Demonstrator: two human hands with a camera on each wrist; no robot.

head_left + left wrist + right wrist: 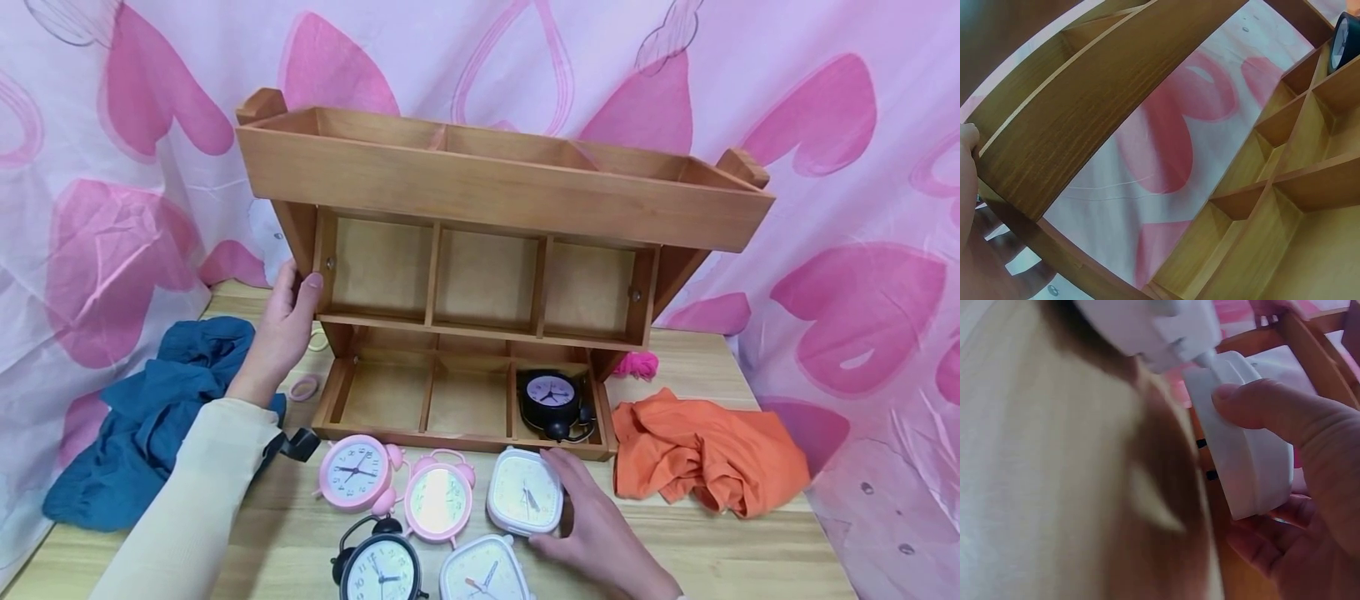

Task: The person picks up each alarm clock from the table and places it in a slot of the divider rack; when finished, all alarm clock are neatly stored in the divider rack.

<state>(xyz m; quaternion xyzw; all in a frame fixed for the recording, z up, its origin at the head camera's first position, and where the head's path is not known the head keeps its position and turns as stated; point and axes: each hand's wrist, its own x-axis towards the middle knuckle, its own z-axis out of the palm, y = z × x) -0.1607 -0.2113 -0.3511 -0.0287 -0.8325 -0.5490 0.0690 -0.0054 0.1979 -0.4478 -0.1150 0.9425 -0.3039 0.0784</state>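
A tiered wooden shelf (495, 179) stands at the back, its tiers split into compartments. My left hand (283, 321) grips the shelf's left side panel, thumb at the front edge. In the head view, my right hand (600, 529) holds a white square alarm clock (525, 492) between thumb and fingers; the right wrist view shows this clock (1241, 437) tilted. A second white alarm clock (484, 571) is just in front. To the left are two pink alarm clocks (356, 473) and a black one (381, 571). Another black alarm clock (551, 396) lies in the shelf's lower right compartment.
Blue cloth (161, 417) lies crumpled on the table's left side, and orange cloth (705, 454) on the right. A pink hair tie (303, 387) and a bright pink bundle (637, 365) lie beside the shelf. A heart-patterned curtain (855, 317) hangs behind.
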